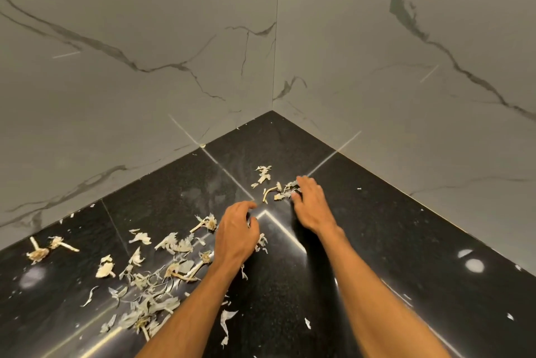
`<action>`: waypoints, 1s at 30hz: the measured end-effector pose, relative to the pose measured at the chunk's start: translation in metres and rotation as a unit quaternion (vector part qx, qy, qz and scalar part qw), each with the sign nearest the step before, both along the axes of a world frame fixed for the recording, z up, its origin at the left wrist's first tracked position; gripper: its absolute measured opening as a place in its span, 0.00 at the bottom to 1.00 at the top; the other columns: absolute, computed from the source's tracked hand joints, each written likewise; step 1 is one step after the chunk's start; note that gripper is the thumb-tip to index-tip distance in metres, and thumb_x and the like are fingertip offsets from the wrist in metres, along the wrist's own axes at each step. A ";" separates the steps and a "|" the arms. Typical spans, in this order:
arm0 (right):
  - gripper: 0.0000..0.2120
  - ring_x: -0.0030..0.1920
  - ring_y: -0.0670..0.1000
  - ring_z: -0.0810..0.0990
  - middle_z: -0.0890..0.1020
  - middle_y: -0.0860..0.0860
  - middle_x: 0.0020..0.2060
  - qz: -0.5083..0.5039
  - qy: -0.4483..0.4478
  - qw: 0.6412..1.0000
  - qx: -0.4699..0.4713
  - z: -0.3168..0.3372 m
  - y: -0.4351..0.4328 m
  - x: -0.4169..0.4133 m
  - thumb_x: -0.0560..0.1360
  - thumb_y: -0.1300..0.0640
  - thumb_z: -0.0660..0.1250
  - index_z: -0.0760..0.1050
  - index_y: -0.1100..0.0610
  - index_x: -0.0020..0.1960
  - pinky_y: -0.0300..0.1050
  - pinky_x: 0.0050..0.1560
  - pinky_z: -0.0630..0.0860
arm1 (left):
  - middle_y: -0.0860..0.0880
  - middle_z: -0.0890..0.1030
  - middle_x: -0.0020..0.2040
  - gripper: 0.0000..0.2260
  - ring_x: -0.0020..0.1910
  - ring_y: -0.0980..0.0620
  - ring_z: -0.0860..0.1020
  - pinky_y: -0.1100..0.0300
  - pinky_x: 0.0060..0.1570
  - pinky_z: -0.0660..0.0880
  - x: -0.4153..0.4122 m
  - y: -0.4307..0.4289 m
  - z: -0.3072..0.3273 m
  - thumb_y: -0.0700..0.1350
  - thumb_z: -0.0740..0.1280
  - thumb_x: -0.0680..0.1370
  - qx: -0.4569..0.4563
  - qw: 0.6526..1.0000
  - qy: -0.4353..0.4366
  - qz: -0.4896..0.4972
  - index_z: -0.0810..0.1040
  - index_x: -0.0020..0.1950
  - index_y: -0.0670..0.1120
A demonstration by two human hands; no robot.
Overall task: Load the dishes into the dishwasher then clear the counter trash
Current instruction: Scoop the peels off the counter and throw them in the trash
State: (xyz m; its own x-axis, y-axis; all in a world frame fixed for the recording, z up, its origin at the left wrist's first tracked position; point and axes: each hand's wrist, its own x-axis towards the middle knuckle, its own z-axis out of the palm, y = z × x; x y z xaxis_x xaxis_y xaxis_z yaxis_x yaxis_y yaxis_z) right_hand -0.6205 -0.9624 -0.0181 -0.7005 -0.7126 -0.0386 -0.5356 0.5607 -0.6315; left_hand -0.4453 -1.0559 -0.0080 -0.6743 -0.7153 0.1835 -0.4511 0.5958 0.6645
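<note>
Two marble-patterned walls (145,38) meet in a corner behind a glossy black bench (377,227). No dishes or dishwasher are in view.

The trash (156,285), pale dried leaf scraps and stems, lies loose on the bench. Most of it is spread across the lower left. A smaller far cluster (275,189) sits near the corner, and two stem pieces (49,247) lie well apart at the far left.

Right hand (311,206): palm down, fingers (304,182) nearly straight and resting on the far cluster; nothing gripped.

Left hand (236,233): hovering beside the main spread, fingers (246,205) curled inward toward the thumb. Whether they hold any scraps cannot be told.

White flecks (510,316) dot the right side of the bench.

Assessment: the work appears to be at the trash-clearing stage, with most of the litter not yet gathered.

Risks:
- The scraps look light and brittle; a quick sweep would likely scatter or crumble them into further flecks.
- Raking toward the near edge could push pieces off the bench.
- The outlying stems and small flecks are easily overlooked against the reflective surface.
- A bare-handed scoop of this volume would probably shed fragments in transit.
</note>
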 end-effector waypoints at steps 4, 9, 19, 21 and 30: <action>0.22 0.76 0.50 0.58 0.63 0.50 0.75 0.151 0.024 0.988 -0.016 -0.002 -0.016 0.048 0.82 0.53 0.55 0.60 0.51 0.76 0.56 0.77 0.55 | 0.51 0.79 0.60 0.14 0.61 0.54 0.74 0.62 0.60 0.69 0.016 -0.006 0.010 0.40 0.65 0.77 -0.010 1.000 0.010 0.021 0.77 0.62 0.47; 0.22 0.76 0.50 0.61 0.63 0.51 0.76 0.119 0.058 0.991 -0.023 0.005 -0.050 0.040 0.82 0.52 0.54 0.61 0.52 0.76 0.51 0.76 0.58 | 0.51 0.78 0.61 0.13 0.62 0.55 0.73 0.63 0.60 0.68 0.038 -0.028 0.012 0.43 0.64 0.78 0.000 0.998 0.003 0.058 0.77 0.62 0.48; 0.24 0.77 0.58 0.56 0.61 0.56 0.76 0.118 0.042 0.985 0.120 0.013 -0.093 0.032 0.84 0.49 0.49 0.62 0.61 0.75 0.54 0.76 0.55 | 0.51 0.79 0.60 0.13 0.61 0.55 0.73 0.61 0.60 0.69 0.058 -0.046 0.005 0.43 0.64 0.79 0.018 0.996 -0.002 0.090 0.77 0.62 0.48; 0.25 0.78 0.56 0.52 0.57 0.56 0.77 0.138 0.050 0.983 0.111 0.011 -0.080 0.057 0.85 0.49 0.47 0.58 0.60 0.77 0.51 0.78 0.49 | 0.51 0.78 0.60 0.12 0.62 0.55 0.73 0.64 0.58 0.66 0.061 -0.041 0.008 0.43 0.64 0.79 0.017 0.995 0.003 0.097 0.77 0.63 0.47; 0.21 0.75 0.49 0.63 0.63 0.48 0.76 0.106 0.079 0.991 0.015 0.017 -0.025 0.097 0.84 0.48 0.50 0.65 0.50 0.74 0.52 0.73 0.62 | 0.51 0.79 0.60 0.11 0.61 0.54 0.73 0.62 0.57 0.68 0.086 -0.026 0.019 0.44 0.65 0.79 0.024 0.993 0.005 0.117 0.77 0.61 0.49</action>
